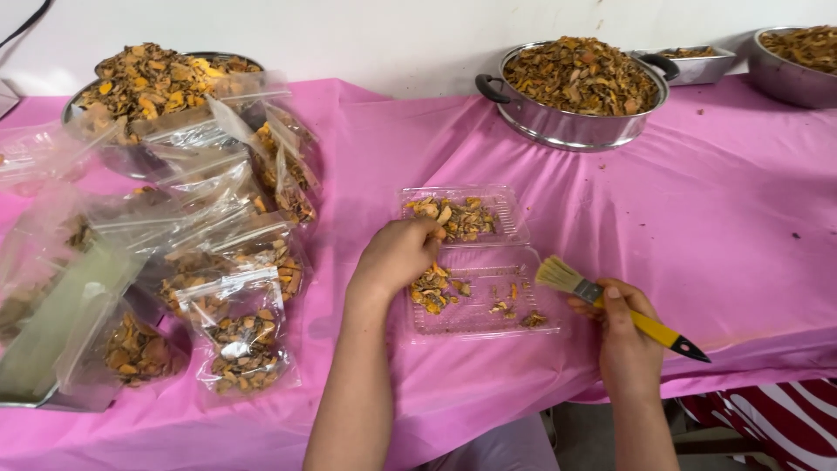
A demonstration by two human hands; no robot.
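I am partway through clearing dried orange-brown pieces out of the open clear clamshell box (pixel 475 262) on the pink-covered bench (pixel 697 218). My left hand (pixel 397 255) sits at the hinge between the two halves, its grip bunched over the dried pieces (pixel 432 290) lying at about 9 o'clock in the near tray; whether the fingers have pinched any I cannot tell, since they curl away from me. My right hand (pixel 626 324) has its grip clenched on the yellow-handled brush (pixel 610 305), bristles at the tray's 3 o'clock edge. My judgement: the next move wants a light sweep toward 9 o'clock, gathering crumbs without flicking them over the low rim. The filled bags (pixel 244 336) at 9 o'clock blur together behind glare, and the pan (pixel 798 61) at 2 o'clock is cut off
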